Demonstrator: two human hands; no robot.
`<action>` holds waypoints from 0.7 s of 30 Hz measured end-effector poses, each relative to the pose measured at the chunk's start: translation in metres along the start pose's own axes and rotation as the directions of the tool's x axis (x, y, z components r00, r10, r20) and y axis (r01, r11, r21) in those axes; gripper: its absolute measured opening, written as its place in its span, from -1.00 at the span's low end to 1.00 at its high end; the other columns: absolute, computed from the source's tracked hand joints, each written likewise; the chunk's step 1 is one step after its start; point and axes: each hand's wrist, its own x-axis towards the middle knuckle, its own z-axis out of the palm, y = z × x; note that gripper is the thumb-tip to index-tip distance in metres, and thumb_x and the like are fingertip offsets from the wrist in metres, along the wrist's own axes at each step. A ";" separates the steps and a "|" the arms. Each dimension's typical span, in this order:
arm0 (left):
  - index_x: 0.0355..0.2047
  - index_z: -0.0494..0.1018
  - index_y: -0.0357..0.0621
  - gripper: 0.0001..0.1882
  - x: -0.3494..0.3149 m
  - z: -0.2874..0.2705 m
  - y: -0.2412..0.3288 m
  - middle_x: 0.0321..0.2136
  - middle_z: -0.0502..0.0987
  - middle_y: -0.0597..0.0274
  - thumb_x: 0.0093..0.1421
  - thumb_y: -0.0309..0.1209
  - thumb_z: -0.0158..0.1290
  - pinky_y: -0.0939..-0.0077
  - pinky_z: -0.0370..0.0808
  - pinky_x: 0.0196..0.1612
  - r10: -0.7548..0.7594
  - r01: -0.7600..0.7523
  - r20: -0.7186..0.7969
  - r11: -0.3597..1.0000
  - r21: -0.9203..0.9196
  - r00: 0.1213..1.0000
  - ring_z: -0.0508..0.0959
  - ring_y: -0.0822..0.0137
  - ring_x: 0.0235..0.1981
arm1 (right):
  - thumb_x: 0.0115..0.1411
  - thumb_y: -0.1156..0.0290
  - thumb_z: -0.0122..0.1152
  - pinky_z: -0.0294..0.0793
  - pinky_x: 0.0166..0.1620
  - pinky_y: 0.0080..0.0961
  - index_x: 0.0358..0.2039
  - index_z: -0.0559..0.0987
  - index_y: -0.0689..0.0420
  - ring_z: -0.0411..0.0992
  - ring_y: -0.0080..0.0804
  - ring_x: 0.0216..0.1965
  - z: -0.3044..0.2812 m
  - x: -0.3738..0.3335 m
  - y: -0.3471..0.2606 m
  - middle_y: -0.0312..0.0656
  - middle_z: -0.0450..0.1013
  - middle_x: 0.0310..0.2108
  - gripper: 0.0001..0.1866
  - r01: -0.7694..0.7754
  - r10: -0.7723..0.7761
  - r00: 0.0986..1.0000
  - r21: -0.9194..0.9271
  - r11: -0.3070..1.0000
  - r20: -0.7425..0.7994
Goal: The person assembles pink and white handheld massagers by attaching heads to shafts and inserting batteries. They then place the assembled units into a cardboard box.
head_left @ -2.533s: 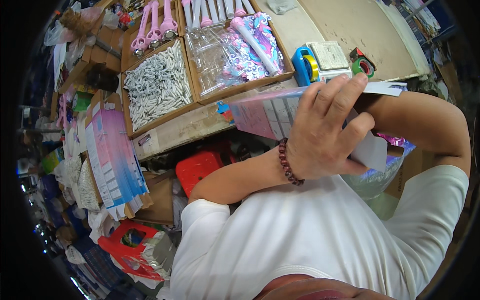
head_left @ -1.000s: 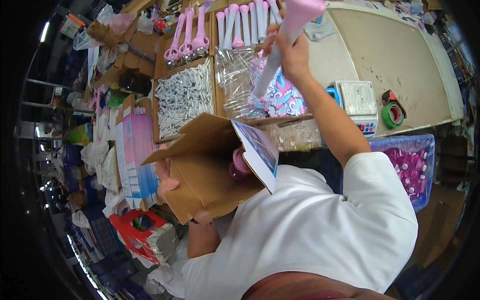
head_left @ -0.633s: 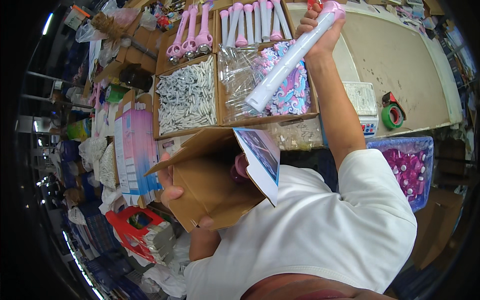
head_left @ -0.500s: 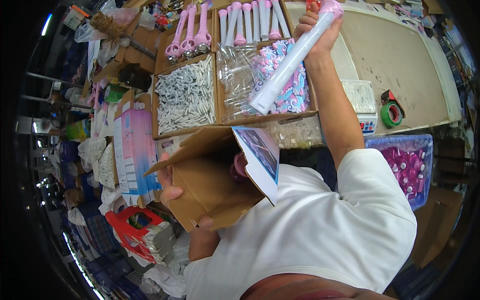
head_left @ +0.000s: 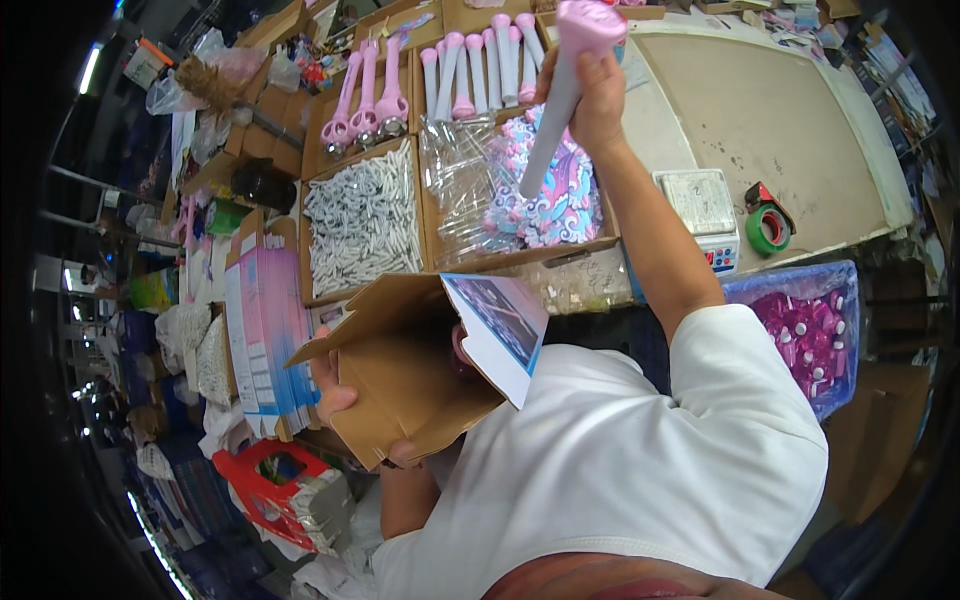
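Observation:
My left hand is closed on the edge of an open cardboard box, brown inside with a printed flap. Deep in the box, partly in shadow, shows a rounded pink item. Up and to the right, my right hand grips a long pale grey-white tube with a pink end, probably a toy wand handle. Its pink end points up and away from me; the pale end slants down over a carton of pink, blue and white curly pieces.
Cartons hold similar tubes, pink wands, small grey-white parts and clear plastic pieces. To the right are a scale, a green tape roll and a blue-lined crate of pink bottles. Printed flat boxes stand left.
My right hand has moved left with the tube, which now hangs more steeply. The box stays in my left hand, and the whole view has shifted slightly.

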 end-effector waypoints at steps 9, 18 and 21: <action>-0.13 0.22 0.17 -0.30 -0.002 -0.003 -0.009 0.26 0.00 -0.03 -0.19 0.02 0.37 -0.02 0.28 0.21 0.129 -0.134 0.078 0.989 0.062 0.989 0.18 -0.11 0.21 | 0.02 0.24 0.41 0.38 0.00 -0.53 0.13 0.26 0.25 0.40 -0.47 -0.08 0.021 -0.008 -0.015 -0.16 0.42 -0.11 -0.26 0.092 -0.070 0.992 -0.227 0.969 0.104; -0.13 0.22 0.13 -0.26 -0.001 -0.007 -0.013 0.25 0.03 -0.02 -0.23 -0.01 0.40 0.00 0.27 0.21 0.249 -0.252 0.139 0.968 0.002 0.959 0.17 -0.10 0.21 | -0.03 0.14 0.43 0.37 0.02 -0.53 0.22 0.21 0.18 0.39 -0.46 -0.06 0.031 -0.009 -0.035 -0.16 0.39 -0.08 -0.13 0.162 -0.073 0.967 -0.363 0.918 0.246; -0.11 0.22 0.13 -0.24 0.000 -0.004 -0.005 0.25 0.03 -0.03 -0.25 -0.03 0.41 -0.01 0.26 0.21 0.110 -0.111 0.080 0.994 0.008 0.991 0.17 -0.12 0.21 | -0.05 0.20 0.40 0.40 0.00 -0.44 0.15 0.33 0.11 0.42 -0.35 -0.07 0.032 -0.005 -0.049 -0.11 0.43 -0.10 -0.25 0.112 0.113 0.923 -0.539 0.835 0.367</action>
